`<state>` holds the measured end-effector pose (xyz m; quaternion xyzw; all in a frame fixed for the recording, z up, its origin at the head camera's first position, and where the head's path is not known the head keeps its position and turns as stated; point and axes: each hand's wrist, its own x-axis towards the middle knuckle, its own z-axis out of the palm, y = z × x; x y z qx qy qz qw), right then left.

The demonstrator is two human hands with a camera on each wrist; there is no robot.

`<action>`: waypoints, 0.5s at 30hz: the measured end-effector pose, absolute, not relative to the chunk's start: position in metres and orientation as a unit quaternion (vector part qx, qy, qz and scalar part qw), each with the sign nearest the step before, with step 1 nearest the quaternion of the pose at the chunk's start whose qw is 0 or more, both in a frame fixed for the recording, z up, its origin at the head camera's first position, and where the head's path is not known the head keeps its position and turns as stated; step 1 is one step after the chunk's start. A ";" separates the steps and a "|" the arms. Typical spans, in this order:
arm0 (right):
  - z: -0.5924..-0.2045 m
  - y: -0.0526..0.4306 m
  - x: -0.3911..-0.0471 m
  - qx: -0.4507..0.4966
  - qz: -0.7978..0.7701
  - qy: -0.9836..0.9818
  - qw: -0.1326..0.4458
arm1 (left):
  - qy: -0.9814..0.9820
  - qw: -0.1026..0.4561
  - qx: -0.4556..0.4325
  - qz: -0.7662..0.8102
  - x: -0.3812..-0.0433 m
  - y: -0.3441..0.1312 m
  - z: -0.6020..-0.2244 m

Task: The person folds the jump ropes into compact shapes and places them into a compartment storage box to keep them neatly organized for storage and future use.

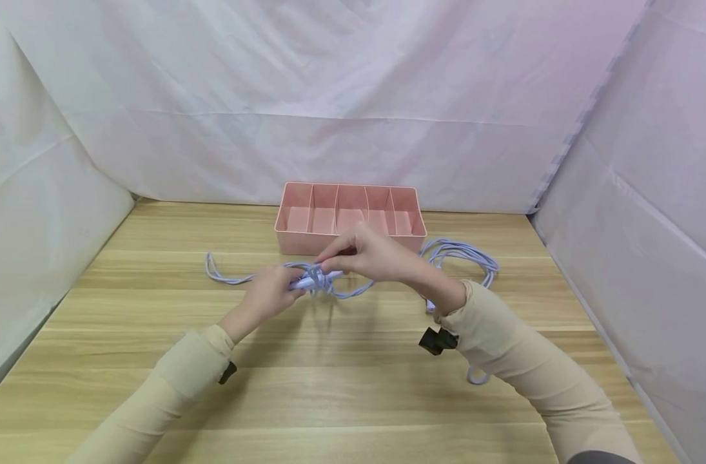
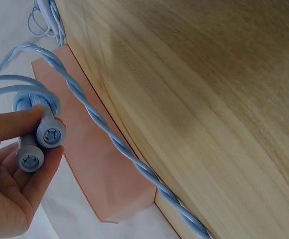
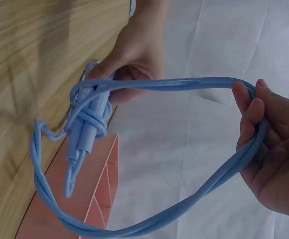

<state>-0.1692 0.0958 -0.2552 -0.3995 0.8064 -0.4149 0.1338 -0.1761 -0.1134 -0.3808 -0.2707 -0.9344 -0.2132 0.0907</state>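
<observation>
Two rope handles (image 3: pixel 87 124) gripped above the middle of the counter (image 1: pixel 306 399), nearer its far edge than its near one. The left hand (image 1: pixel 268 290) holds both handles side by side, its fingers closed about them near the capped ends; this grip presumably keeps the pair together as a firm core for the blue cord (image 3: pixel 149 84) wrapped around them. The right hand (image 3: pixel 279 144) has its fingers curled around a twisted bight of the same cord, drawn clear of the handles, probably so that the strands do not slacken.

Pose: both forearms reach in from the near edge, the left slanting inward from the left corner, the right from the right corner. The right wrist bends so that the fingertips point back toward the left hand; the handles lie roughly crosswise between the two.

Surroundings: a pink divided box (image 1: pixel 306 245) stands at the middle of the far edge, just behind the hands, its open compartments upward. A second bundle of cord (image 1: pixel 460 248) lies to the right of it, toward the right edge. A loose loop (image 1: pixel 231 281) trails toward the left edge; the left hand hides where it leads.
</observation>
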 end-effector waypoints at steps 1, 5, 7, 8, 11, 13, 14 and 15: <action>-0.255 0.097 -0.171 -0.397 -0.416 0.807 0.136 | -0.931 0.094 -0.282 -0.210 -0.176 -0.113 -0.381; -0.255 0.103 -0.179 -0.390 -0.418 0.811 0.126 | -0.915 0.107 -0.335 -0.195 -0.175 -0.111 -0.381; -0.255 0.106 -0.183 -0.383 -0.420 0.813 0.124 | -0.906 0.107 -0.364 -0.185 -0.173 -0.111 -0.380; -0.255 0.108 -0.186 -0.377 -0.420 0.816 0.123 | -0.902 0.108 -0.378 -0.178 -0.172 -0.111 -0.379; -0.256 0.113 -0.194 -0.356 -0.417 0.825 0.134 | -0.892 0.111 -0.410 -0.158 -0.169 -0.112 -0.377; -0.258 0.117 -0.199 -0.337 -0.414 0.834 0.141 | -0.888 0.120 -0.421 -0.142 -0.166 -0.112 -0.376; -0.259 0.118 -0.201 -0.329 -0.413 0.837 0.144 | -0.886 0.123 -0.426 -0.138 -0.166 -0.112 -0.376; -0.259 0.120 -0.203 -0.322 -0.412 0.840 0.146 | -0.885 0.126 -0.428 -0.133 -0.165 -0.112 -0.376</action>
